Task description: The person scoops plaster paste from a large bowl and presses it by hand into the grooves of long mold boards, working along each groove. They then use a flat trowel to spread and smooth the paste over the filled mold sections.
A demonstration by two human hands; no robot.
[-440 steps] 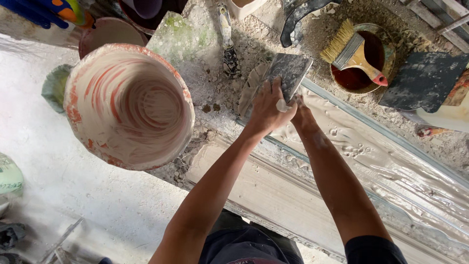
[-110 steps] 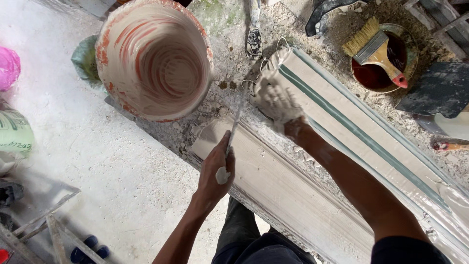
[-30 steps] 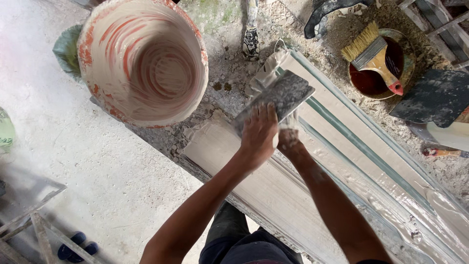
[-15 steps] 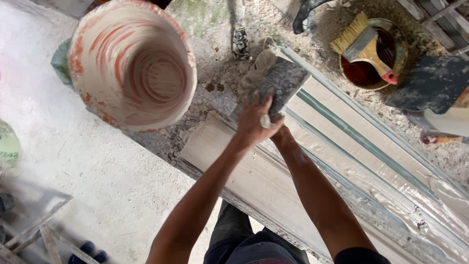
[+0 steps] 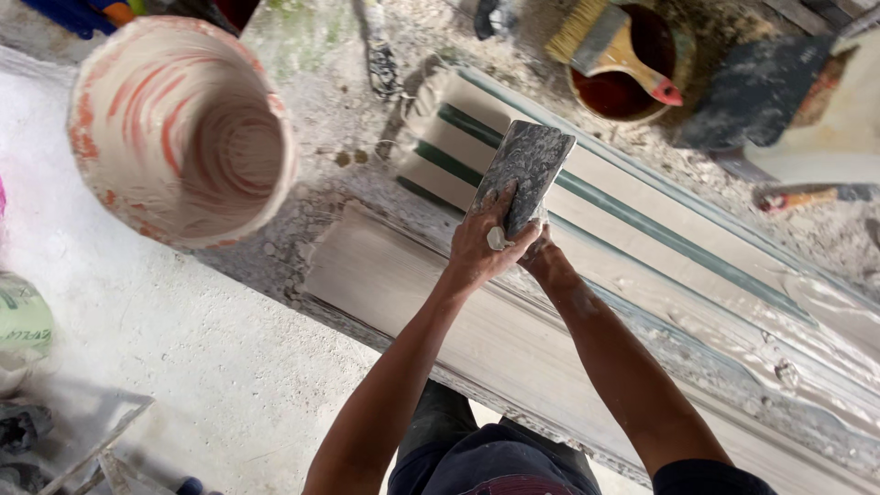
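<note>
A flat plaster-caked trowel blade (image 5: 530, 170) is pressed against a long white moulding (image 5: 660, 266) with green stripes, close to its left end. My left hand (image 5: 484, 240) grips the blade's lower edge from the left. Under and behind it my right hand (image 5: 544, 253) also holds the trowel, mostly hidden by the left hand. Wet plaster covers the moulding's right part. A flat pale slab (image 5: 403, 293) runs alongside the moulding, below my hands.
A large plaster-smeared red bucket (image 5: 179, 128) stands at the upper left. A tin of dark red liquid (image 5: 632, 78) with a brush (image 5: 605, 46) across it sits at the top, a dark slab (image 5: 756, 92) beside it. Dusty floor and scraps lie at the lower left.
Both hands have slid the trowel slightly along the moulding, and the view has shifted so its striped left end shows more. The grip is unchanged.
</note>
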